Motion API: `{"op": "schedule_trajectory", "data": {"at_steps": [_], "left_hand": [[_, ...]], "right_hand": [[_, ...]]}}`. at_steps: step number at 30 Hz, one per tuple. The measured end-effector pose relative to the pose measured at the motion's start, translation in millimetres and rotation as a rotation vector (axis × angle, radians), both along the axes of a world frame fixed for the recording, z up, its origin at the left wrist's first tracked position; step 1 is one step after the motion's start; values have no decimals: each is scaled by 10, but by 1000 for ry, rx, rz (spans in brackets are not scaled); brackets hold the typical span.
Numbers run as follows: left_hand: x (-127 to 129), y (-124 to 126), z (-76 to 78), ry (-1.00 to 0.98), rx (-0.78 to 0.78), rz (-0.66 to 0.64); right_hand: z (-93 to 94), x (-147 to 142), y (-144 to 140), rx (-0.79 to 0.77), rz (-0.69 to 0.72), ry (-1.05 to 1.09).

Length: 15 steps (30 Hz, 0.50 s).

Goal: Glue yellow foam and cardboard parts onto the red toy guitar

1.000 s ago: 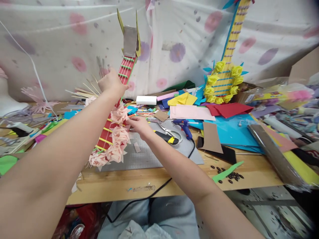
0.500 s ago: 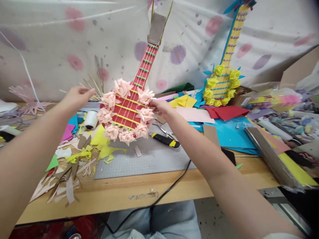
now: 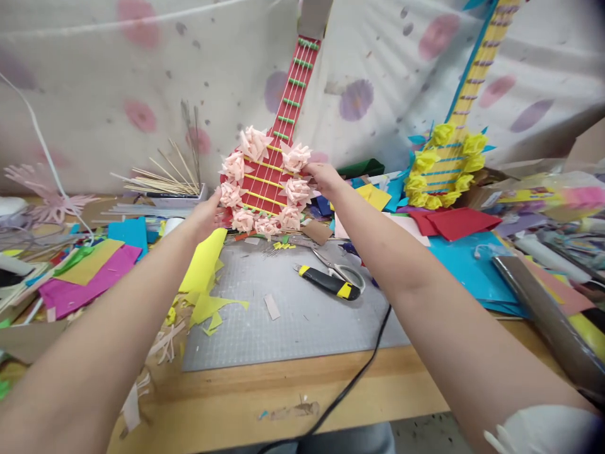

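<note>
Clamped with the right grip [image 3: 324, 179] on the right edge of the red guitar [image 3: 263, 186]; touching the left edge with the left grip [image 3: 207, 215], cannot tell whether closed. Held upright, leaning right, near the far edge of the grey mat [image 3: 255, 343]. Could crush the pink flowers [image 3: 295, 157] by squeezing hard; could topple onto the cutter [image 3: 327, 282] and scissors [image 3: 330, 263] if released without firm footing.
</note>
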<state>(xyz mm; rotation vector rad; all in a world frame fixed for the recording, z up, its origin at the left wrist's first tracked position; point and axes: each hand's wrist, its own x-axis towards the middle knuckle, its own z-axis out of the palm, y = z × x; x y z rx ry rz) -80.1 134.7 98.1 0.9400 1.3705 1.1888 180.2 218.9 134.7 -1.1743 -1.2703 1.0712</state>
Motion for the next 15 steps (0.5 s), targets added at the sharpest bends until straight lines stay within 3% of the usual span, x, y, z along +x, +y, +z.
{"op": "schedule_trajectory", "data": {"at_steps": [8,15], "left_hand": [[77,232,-350,-88,-54,75],[170,120,-434,-4,-34,102]], "right_hand": [[-203,-16,298,-30,-10,-80],[-378,25,297,15,6,-64]]}}
